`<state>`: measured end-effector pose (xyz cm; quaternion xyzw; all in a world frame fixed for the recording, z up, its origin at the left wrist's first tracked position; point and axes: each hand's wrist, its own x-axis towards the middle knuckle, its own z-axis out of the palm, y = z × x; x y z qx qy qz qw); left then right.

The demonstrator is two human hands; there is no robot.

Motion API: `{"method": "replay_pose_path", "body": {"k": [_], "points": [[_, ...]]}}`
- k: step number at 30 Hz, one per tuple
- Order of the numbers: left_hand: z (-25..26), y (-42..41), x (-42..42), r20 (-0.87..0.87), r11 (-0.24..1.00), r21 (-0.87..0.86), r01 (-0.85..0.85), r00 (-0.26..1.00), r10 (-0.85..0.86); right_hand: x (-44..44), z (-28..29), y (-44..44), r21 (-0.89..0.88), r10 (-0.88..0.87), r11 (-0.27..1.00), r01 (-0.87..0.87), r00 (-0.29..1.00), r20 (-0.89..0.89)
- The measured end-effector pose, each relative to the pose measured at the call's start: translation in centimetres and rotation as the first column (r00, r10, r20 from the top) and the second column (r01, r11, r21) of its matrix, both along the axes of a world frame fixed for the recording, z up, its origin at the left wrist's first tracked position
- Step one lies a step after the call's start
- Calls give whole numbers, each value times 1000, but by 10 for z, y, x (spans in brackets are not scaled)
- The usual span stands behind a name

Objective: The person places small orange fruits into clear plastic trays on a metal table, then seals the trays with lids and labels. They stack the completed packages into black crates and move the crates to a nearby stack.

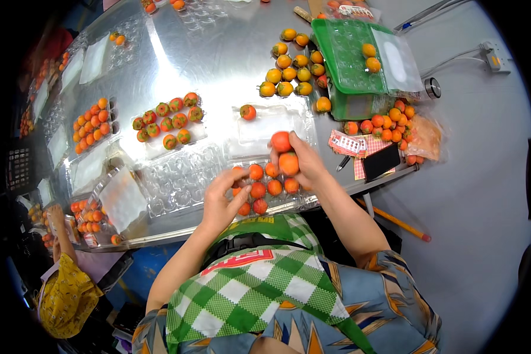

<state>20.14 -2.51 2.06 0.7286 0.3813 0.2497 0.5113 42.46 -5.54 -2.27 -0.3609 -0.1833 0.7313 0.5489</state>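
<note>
My right hand (309,163) holds two orange-red persimmons (281,142) above a clear plastic tray (301,202). My left hand (223,197) is over the tray's left side, thumb and fingers apart, the fingertips close to a persimmon (256,171) seated in it. Several more persimmons (275,187) sit in rows in the tray's cups, partly hidden by both hands. Beyond them, the lid side of a clear pack holds a white foam sheet (265,128). One persimmon with its green calyx up (248,112) rests there.
Yellow-orange persimmons (288,74) lie loose at the back, beside a green crate (363,106) with a tray on top. Labels (347,144), a pen (343,163) and a dark flat device (381,162) lie right. An empty tray (183,179) stands left; another person's arm (62,230) is farther left.
</note>
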Motion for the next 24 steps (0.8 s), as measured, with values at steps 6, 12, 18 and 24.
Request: {"method": "replay_pose_path", "body": {"k": [6, 12, 18, 24], "points": [[23, -4, 23, 53, 990, 128, 64, 996, -71, -42, 37, -34, -287, 45, 953, -94, 984, -173], [13, -17, 10, 320, 843, -533, 68, 939, 127, -44, 29, -58, -162, 165, 963, -217, 945, -282], [13, -16, -3, 471, 433, -854, 290, 785, 402, -38, 28, -78, -224, -2, 972, -75, 946, -324], [14, -22, -10, 446, 434, -861, 264, 802, 397, -34, 38, -81, -174, -48, 985, -16, 932, -359]]}}
